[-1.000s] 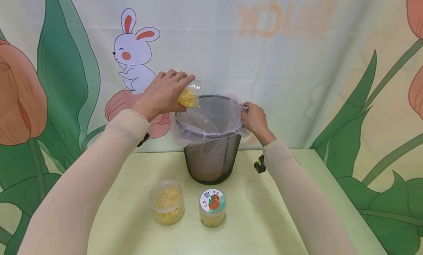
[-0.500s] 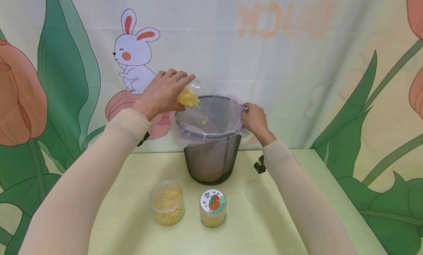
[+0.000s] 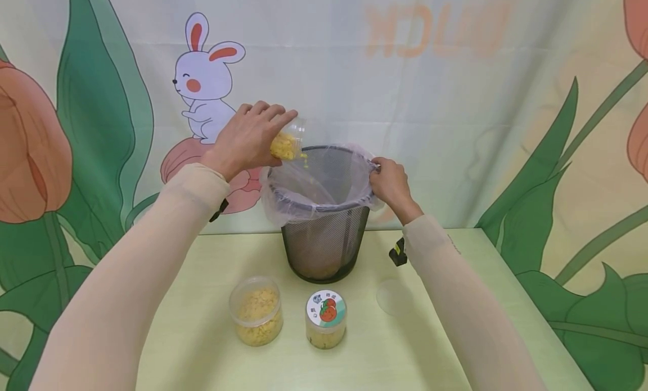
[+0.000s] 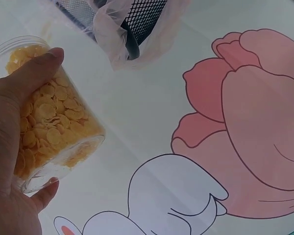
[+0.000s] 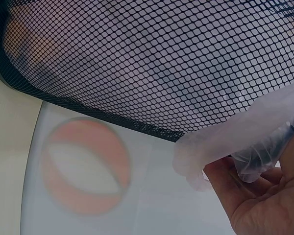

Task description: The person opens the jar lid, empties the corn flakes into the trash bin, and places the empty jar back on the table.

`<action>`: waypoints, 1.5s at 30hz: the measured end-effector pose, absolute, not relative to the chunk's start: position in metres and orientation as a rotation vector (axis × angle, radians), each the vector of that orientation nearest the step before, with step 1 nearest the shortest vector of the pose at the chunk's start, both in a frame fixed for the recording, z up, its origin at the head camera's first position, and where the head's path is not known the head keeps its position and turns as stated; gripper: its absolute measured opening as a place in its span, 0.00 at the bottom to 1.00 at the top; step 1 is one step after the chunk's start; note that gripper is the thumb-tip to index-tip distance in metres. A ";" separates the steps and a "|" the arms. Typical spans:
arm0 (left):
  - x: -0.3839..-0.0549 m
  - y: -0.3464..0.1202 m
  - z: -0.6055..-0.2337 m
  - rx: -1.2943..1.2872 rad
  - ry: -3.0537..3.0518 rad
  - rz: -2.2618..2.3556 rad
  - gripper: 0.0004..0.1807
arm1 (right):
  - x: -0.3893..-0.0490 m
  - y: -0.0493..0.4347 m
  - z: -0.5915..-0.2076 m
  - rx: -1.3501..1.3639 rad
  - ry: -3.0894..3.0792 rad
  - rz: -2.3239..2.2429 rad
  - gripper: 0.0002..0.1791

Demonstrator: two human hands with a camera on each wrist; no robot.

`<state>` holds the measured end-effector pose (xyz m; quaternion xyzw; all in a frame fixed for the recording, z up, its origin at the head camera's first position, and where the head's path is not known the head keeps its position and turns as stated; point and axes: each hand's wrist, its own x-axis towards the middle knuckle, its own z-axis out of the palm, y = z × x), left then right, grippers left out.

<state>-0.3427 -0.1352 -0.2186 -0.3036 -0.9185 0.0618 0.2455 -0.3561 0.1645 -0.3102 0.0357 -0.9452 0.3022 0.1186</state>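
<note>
My left hand [image 3: 248, 138] grips a clear plastic jar [image 4: 59, 120] of yellow corn flakes. The jar is tilted on its side, its mouth over the left part of a black mesh wastebasket [image 3: 324, 245]. A few flakes [image 3: 305, 161] drop from the mouth toward the basket. A thin translucent plastic bag [image 3: 291, 208] lines the basket and folds over its rim. At the right side of that rim my right hand [image 3: 391, 181] holds the edge, fingers curled round it and the bag, as the right wrist view also shows.
On the pale table [image 3: 202, 301] stand an open tub [image 3: 257, 315] of yellow flakes and a lidded jar [image 3: 325, 320] with a tomato label. A clear round lid [image 3: 391, 296] lies at the right. A printed curtain [image 3: 324, 70] hangs right behind the basket.
My left hand has risen slightly and shifted a little left with the jar. Flakes inside have slid to its mouth and some fall out. The right hand and basket stay put.
</note>
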 end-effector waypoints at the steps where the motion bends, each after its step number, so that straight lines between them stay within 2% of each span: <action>1: -0.343 -0.135 -0.218 -0.829 -2.506 0.169 0.55 | -0.356 0.165 -0.310 0.103 -2.764 0.882 0.26; 45: -0.346 -0.126 -0.210 -0.913 -2.443 0.264 0.55 | -0.357 0.164 -0.311 0.109 -2.747 0.878 0.26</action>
